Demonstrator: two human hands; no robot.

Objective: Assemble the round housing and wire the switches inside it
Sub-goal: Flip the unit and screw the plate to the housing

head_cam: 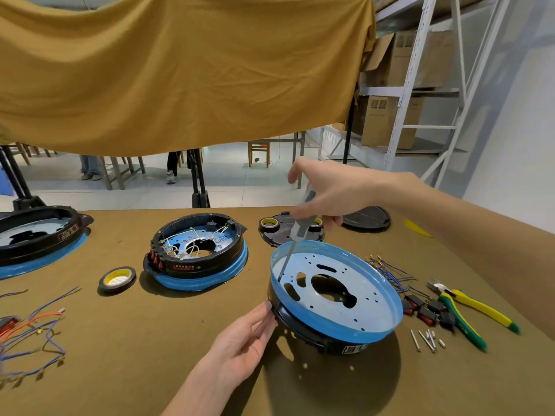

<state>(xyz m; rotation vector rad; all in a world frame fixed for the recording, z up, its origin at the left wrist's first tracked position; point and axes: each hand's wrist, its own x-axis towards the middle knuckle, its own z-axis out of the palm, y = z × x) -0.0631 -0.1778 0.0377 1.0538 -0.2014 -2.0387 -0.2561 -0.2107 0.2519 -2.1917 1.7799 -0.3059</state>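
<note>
While the housing (336,298) sits tilted, one slip could skate it.
Right hand (327,193) clamps the screwdriver (295,244); left hand (243,340), fingers straight, only braces the rim.

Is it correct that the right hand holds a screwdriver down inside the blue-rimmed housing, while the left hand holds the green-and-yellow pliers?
Not quite. In the head view the right hand does hold the screwdriver inside the blue-rimmed housing, but the left hand steadies the housing's side with straight fingers. The green-and-yellow pliers lie untouched on the table.
</note>
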